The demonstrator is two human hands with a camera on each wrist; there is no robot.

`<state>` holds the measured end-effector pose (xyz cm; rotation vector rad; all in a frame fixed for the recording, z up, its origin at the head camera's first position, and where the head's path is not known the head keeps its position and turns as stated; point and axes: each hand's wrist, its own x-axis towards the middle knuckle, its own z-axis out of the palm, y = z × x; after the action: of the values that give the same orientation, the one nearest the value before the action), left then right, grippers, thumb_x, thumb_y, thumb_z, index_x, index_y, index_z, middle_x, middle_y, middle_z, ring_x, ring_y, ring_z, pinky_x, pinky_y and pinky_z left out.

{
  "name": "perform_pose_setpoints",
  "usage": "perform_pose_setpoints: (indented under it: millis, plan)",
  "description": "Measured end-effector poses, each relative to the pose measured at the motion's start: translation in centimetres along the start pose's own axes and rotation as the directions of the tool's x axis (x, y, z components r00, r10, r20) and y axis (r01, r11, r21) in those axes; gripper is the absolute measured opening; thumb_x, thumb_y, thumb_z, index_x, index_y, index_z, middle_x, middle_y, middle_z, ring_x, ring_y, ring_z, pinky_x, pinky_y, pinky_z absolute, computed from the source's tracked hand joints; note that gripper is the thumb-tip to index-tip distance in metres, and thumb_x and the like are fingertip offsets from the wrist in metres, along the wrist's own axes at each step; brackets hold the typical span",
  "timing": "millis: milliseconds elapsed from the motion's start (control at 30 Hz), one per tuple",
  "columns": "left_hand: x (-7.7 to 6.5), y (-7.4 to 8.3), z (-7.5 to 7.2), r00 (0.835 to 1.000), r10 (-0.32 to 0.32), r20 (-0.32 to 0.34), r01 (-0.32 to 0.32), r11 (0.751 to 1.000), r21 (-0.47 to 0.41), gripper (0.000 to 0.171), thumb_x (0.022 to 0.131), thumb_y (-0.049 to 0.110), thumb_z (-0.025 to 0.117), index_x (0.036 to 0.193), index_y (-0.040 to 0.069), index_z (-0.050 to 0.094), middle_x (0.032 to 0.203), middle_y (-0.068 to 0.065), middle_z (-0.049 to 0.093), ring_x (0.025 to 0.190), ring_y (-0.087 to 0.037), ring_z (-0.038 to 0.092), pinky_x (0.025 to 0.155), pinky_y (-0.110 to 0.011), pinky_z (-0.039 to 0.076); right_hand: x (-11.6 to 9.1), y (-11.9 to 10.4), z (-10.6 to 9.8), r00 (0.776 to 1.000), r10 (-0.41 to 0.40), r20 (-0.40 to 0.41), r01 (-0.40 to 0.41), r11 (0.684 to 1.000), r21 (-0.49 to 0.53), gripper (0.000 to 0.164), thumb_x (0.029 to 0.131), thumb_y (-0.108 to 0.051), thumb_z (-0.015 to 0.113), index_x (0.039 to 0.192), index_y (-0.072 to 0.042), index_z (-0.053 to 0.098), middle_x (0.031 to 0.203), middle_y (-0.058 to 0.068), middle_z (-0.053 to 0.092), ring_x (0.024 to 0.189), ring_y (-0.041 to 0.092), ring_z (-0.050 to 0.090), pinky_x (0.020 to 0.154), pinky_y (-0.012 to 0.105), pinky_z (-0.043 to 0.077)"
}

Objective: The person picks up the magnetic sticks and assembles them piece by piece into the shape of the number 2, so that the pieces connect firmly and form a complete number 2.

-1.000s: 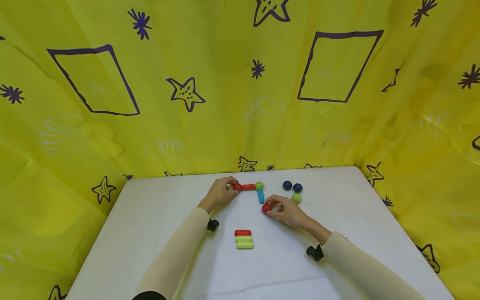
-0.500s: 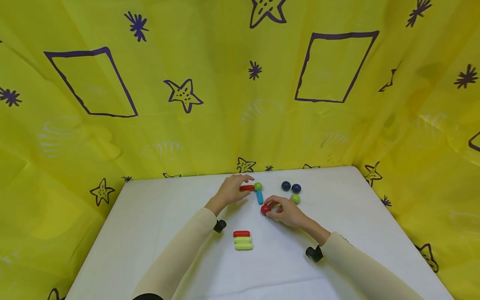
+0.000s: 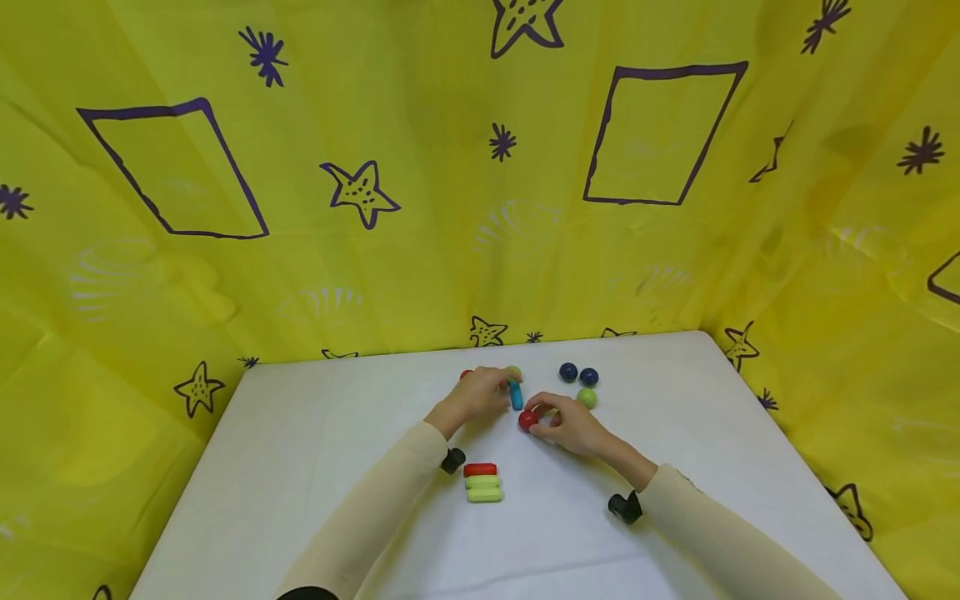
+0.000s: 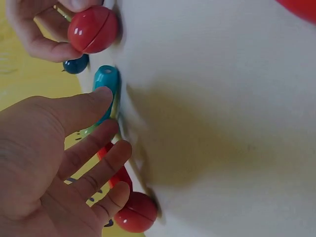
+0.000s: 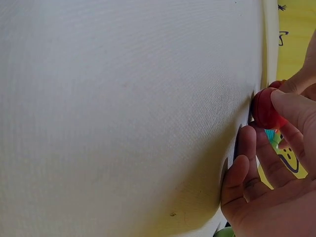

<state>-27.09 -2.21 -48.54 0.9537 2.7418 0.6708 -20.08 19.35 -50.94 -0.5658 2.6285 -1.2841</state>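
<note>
My right hand (image 3: 573, 425) pinches a glossy red ball (image 3: 528, 421) between thumb and fingers, low over the white tabletop. Just left of it, my left hand (image 3: 480, 393) reaches over a row of toy pieces. Its thumb and index fingertips overlap a short blue rod (image 3: 517, 397), the other fingers lying loosely apart. The blue rod's near end points toward the held ball, with a gap between them. At its far end sits a green ball (image 3: 513, 372). A red rod (image 4: 118, 173) and another red ball (image 4: 137, 212) continue the row, mostly behind my left hand in the head view.
Two navy balls (image 3: 568, 372) and a lime green ball (image 3: 587, 398) lie right of the row. Nearer the front, a red rod (image 3: 480, 470) and two yellow-green rods (image 3: 484, 496) lie side by side. A yellow patterned curtain (image 3: 420, 275) rises behind the table.
My left hand has let go of the row's left red ball and moved right, over the red rod to the blue rod. The right hand keeps its red ball nearly still.
</note>
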Motion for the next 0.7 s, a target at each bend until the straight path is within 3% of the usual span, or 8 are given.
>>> perform_pose_setpoints:
  millis: [167,433,700]
  plan:
    - [0.2,0.0,0.7,0.999,-0.035,0.037,0.036,0.999,-0.021,0.036,0.096,0.007,0.071,0.131,0.014,0.069,0.116,-0.004,0.07,0.102,-0.019,0.06,0.097,-0.035,0.051,0.0,0.0,-0.1,1.0,-0.01,0.003,0.01,1.0,0.008,0.027,0.093,-0.013,0.076,0.119,-0.013,0.067,0.108,0.007,0.072,0.07,0.016,0.054,0.064,0.024,0.046]
    - [0.4,0.2,1.1,1.0,0.018,0.015,-0.018,1.0,0.021,0.026,0.096,0.01,0.073,0.122,0.013,0.074,0.116,-0.002,0.073,0.108,-0.019,0.065,0.101,-0.037,0.051,-0.1,0.0,-0.2,1.0,-0.017,-0.002,0.017,1.0,0.009,0.027,0.093,-0.012,0.076,0.119,-0.012,0.068,0.108,0.008,0.072,0.068,0.014,0.054,0.063,0.024,0.046]
    - [0.5,0.0,1.2,1.0,0.019,-0.001,-0.019,1.0,0.003,0.023,0.095,0.011,0.074,0.118,0.012,0.076,0.113,-0.002,0.074,0.105,-0.019,0.065,0.1,-0.036,0.051,-0.1,0.2,0.0,1.0,-0.031,-0.003,0.031,0.999,0.013,0.027,0.093,-0.013,0.076,0.119,-0.011,0.068,0.108,0.007,0.072,0.068,0.013,0.054,0.063,0.024,0.047]
